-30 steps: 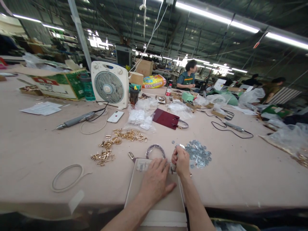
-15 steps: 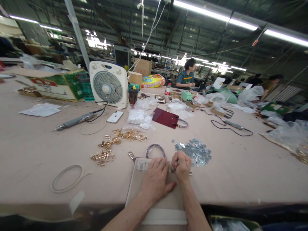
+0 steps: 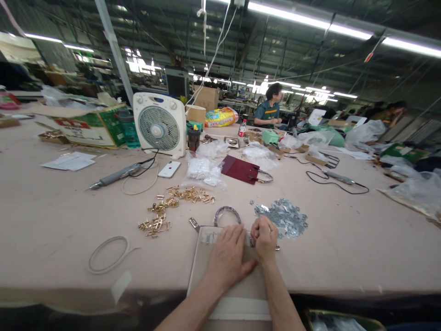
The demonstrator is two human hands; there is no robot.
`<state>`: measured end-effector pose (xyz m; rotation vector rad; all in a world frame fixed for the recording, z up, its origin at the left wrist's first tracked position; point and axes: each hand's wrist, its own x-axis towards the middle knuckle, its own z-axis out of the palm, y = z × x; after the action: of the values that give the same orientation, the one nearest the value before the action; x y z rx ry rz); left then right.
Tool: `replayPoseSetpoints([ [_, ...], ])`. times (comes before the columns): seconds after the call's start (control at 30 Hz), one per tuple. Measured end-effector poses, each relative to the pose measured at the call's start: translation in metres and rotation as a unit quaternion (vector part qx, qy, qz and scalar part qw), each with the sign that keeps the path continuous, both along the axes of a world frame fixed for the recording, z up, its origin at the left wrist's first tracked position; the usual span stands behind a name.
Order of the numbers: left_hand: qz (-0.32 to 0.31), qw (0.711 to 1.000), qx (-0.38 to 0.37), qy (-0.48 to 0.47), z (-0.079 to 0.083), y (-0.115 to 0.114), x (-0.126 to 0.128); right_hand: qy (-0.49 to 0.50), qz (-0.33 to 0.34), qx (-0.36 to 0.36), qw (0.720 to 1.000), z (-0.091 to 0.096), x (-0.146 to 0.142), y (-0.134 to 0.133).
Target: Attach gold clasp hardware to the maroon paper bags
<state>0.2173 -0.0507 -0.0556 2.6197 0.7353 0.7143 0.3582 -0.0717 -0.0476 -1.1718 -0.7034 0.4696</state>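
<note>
A beige handbag panel (image 3: 201, 271) with a braided handle (image 3: 227, 210) lies at the table's front edge. My left hand (image 3: 229, 253) rests flat on it, fingers stretched toward its top edge. Beside it, my right hand (image 3: 265, 234) is closed at the panel's upper right; a bit of dark metal shows by its fingers, but what they hold is mostly hidden. A gold buckle (image 3: 194, 223) sticks out from the panel's upper left corner. Loose silver metal plates (image 3: 284, 218) are heaped just beyond my right hand. Gold fittings (image 3: 158, 220) lie scattered to the left.
Two corded electric screwdrivers, one at left (image 3: 115, 176) and one at right (image 3: 339, 178), lie on the table. A fan (image 3: 160, 126), a phone (image 3: 169, 169), a plastic bag (image 3: 203, 172) and a dark red bag (image 3: 239, 169) stand or lie farther back. Coiled cord (image 3: 108, 255) is at front left.
The view has shifted slightly, so the table's things sit farther right. Both hands keep nearly the same places on the panel, the right one still closed.
</note>
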Motion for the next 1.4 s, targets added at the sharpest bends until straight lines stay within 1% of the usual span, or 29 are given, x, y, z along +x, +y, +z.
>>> replayPoseSetpoints([
  [0.07,0.014,1.0,0.0,-0.027,0.002,0.0,-0.006,-0.028,-0.02,0.005,0.999,-0.004,-0.001,-0.001],
  [0.2,0.08,0.994,0.027,-0.068,0.006,0.005,-0.031,-0.051,-0.036,0.012,0.998,-0.004,-0.002,-0.007],
  [0.27,0.083,0.994,0.038,-0.066,0.006,0.012,-0.044,-0.061,-0.04,0.009,0.997,-0.002,-0.003,-0.008],
  [0.33,0.064,0.995,0.042,-0.058,0.005,0.02,-0.054,-0.061,-0.047,0.004,0.997,0.002,-0.002,-0.008],
  [0.4,0.046,0.997,0.04,-0.051,0.003,0.026,-0.058,-0.038,-0.054,-0.005,0.998,0.008,-0.001,-0.006],
  [0.5,0.04,0.997,0.027,-0.052,-0.002,0.03,-0.059,0.044,-0.073,0.007,0.996,0.021,-0.004,-0.003],
  [0.57,0.039,0.998,0.02,-0.055,-0.005,0.03,-0.059,0.1,-0.071,0.049,0.991,0.029,-0.013,-0.002],
  [0.67,0.037,0.998,0.013,-0.059,-0.005,0.03,-0.058,0.138,-0.02,0.121,0.983,0.034,-0.033,-0.001],
  [0.73,0.043,0.997,0.006,-0.058,-0.002,0.031,-0.058,0.134,0.012,0.151,0.979,0.031,-0.047,0.0],
  [0.83,0.053,0.998,-0.009,-0.044,0.004,0.031,-0.057,0.124,0.029,0.179,0.976,0.02,-0.06,0.002],
  [0.93,0.051,0.998,-0.017,-0.025,0.008,0.031,-0.057,0.121,0.023,0.206,0.971,0.009,-0.063,0.003],
  [1.0,0.049,0.998,-0.014,-0.02,0.008,0.03,-0.057,0.125,0.021,0.219,0.967,0.004,-0.061,0.002],
  [1.17,0.054,0.998,-0.018,-0.028,0.004,0.032,-0.054,0.133,0.022,0.231,0.964,0.002,-0.058,0.0],
  [1.4,0.049,0.997,-0.042,-0.031,0.008,0.039,-0.052,0.085,0.028,0.239,0.967,0.003,-0.064,0.002],
])
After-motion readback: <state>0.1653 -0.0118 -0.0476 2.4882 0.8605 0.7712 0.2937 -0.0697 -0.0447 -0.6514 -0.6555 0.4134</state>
